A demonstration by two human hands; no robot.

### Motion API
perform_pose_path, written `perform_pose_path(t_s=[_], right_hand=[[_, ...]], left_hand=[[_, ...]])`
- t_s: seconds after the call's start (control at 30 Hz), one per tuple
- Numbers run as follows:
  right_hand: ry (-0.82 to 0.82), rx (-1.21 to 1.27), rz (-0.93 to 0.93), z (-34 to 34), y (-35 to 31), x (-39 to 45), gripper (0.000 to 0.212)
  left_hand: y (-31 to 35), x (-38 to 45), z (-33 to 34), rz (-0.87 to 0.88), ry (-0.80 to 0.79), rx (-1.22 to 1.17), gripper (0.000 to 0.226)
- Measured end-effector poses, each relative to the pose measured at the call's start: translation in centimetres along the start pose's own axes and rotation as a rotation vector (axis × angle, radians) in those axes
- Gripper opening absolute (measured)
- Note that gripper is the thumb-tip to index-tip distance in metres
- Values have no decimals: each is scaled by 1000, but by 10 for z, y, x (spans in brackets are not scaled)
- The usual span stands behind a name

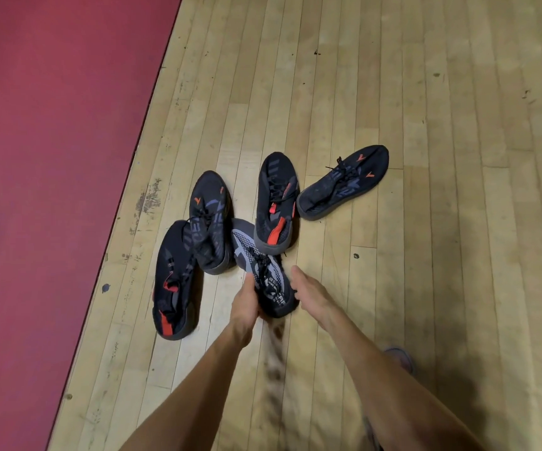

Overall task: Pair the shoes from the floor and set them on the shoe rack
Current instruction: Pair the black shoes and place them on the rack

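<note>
Several dark sneakers lie scattered on the wooden floor. A grey-patterned shoe [264, 268] lies in the middle, and my left hand [247, 302] grips its left side near the heel. My right hand [312, 292] hovers just right of that shoe with its fingers straight, and I cannot tell whether it touches. A black shoe with a red heel [173, 281] lies at the left, with a black shoe with grey stripes [209, 219] beside it. Another red-heeled shoe [276, 200] and a black shoe [343, 182] lie further back. No shoe rack is in view.
A red mat [52, 157] covers the floor on the left, its edge running diagonally. Bare wooden floorboards [442, 125] spread to the right and beyond the shoes. A blurred foot [399, 356] shows at the lower right.
</note>
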State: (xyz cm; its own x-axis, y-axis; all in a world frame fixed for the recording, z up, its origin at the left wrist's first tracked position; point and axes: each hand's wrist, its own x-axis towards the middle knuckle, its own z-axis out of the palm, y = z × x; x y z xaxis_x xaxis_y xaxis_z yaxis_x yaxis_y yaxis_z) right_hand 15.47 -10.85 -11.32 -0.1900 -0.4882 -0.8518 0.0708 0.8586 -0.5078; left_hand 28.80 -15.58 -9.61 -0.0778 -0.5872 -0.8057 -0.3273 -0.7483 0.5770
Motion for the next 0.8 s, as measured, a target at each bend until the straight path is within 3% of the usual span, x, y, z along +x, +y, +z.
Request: perform_pose_path(t_s=[0.13,0.23,0.33,0.5,0.8], right_hand=[[97,63,35,-8,24,15,90],[136,196,180,-21,18,-20,71],[71,337,219,-33,24,-64,55],[134,422,82,-64,28,-127,43],[397,624,-299,-126,35,-237,56]], left_hand=[[0,-25,6,54,-32,26,49],[9,-47,21,107,-91,89,50],[16,-69,34,171,-165,191,53],[26,-116,48,138,-307,216,58],[80,-229,107,260,-561,177,55]])
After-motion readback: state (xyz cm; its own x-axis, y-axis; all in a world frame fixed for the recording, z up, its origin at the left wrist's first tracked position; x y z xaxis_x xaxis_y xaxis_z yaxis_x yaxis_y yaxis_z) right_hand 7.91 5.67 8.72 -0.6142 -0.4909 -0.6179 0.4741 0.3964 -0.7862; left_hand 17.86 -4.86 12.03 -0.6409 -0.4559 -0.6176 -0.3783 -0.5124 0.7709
